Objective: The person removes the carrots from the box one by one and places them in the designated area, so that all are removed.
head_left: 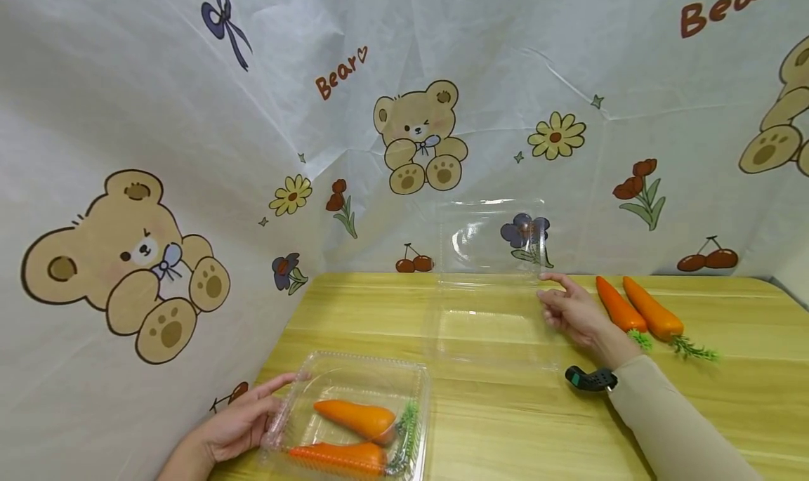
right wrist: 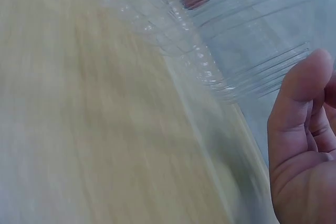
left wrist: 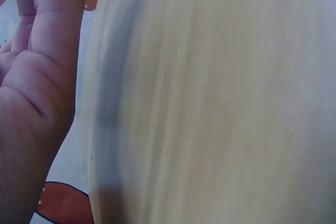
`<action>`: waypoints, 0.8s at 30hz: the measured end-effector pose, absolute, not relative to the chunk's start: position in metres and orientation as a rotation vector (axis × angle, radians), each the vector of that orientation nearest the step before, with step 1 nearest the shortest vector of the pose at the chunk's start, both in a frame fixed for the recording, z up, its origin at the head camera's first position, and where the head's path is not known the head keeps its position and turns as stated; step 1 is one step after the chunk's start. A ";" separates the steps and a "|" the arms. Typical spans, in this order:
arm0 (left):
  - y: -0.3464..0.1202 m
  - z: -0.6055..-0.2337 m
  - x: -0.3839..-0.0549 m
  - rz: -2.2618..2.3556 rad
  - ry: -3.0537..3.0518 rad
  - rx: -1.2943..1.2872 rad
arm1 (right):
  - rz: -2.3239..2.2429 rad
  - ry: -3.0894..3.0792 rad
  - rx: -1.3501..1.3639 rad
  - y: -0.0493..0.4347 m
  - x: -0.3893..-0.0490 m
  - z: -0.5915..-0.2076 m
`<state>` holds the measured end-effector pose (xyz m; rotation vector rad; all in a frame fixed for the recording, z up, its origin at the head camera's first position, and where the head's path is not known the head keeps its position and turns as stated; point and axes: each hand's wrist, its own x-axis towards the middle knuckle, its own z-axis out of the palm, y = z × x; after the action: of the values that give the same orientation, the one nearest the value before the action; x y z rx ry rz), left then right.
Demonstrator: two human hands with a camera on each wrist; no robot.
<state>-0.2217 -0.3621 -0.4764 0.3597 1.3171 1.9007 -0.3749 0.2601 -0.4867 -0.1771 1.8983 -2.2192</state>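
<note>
At the near left is a clear plastic clamshell box (head_left: 413, 369) with its lid down and two carrots (head_left: 357, 418) inside, green tops toward the right. My left hand (head_left: 237, 425) touches the box's left side, its index finger stretched along the far left corner. Farther back, a second clear clamshell box (head_left: 499, 326) stands with its lid (head_left: 489, 239) raised, and no carrot shows in it. My right hand (head_left: 575, 312) is at this box's right side, index finger and thumb reaching to the edge by the hinge. Contact there is hard to tell.
Two more carrots (head_left: 638, 302) with green tops lie on the wood-grain table (head_left: 505, 425), beyond my right wrist. A white cloth (head_left: 493, 60) printed with bears and flowers hangs behind the table and along its left side. A black band (head_left: 590, 379) is at the right wrist.
</note>
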 end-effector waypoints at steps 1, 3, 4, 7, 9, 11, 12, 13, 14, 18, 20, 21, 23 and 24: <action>-0.361 -0.476 -0.222 1.900 1.320 0.358 | -2.228 1.892 -0.171 0.258 -0.376 -0.487; -0.358 -0.476 -0.222 1.900 1.325 0.355 | -2.246 1.864 -0.170 0.256 -0.377 -0.487; -0.357 -0.476 -0.223 1.901 1.329 0.354 | -2.254 1.852 -0.170 0.254 -0.378 -0.487; -0.352 -0.476 -0.223 1.907 1.344 0.343 | -2.265 1.838 -0.180 0.249 -0.379 -0.487; -0.349 -0.476 -0.223 1.907 1.348 0.340 | -2.262 1.841 -0.179 0.246 -0.380 -0.487; -0.345 -0.476 -0.225 1.906 1.353 0.343 | -2.258 1.848 -0.165 0.244 -0.381 -0.486; -0.342 -0.476 -0.226 1.903 1.356 0.342 | -2.256 1.852 -0.156 0.243 -0.382 -0.486; -0.339 -0.476 -0.227 1.900 1.361 0.338 | -2.254 1.856 -0.147 0.242 -0.383 -0.487; -0.337 -0.476 -0.228 1.897 1.367 0.335 | -2.254 1.855 -0.139 0.241 -0.384 -0.487; -0.326 -0.477 -0.232 1.875 1.397 0.323 | -2.234 1.879 -0.116 0.236 -0.385 -0.487; -0.322 -0.477 -0.233 1.866 1.409 0.332 | -2.212 1.910 -0.113 0.233 -0.386 -0.486; -0.319 -0.477 -0.234 1.862 1.410 0.338 | -2.195 1.934 -0.112 0.232 -0.386 -0.485; -0.315 -0.477 -0.236 1.858 1.411 0.359 | -2.168 1.976 -0.119 0.230 -0.388 -0.485; -0.313 -0.477 -0.237 1.858 1.410 0.370 | -2.158 1.992 -0.122 0.229 -0.389 -0.484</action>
<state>-0.2372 -0.3128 -0.4772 0.3703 1.4101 1.8578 -0.3892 0.2287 -0.4839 -0.1221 1.9916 -2.1583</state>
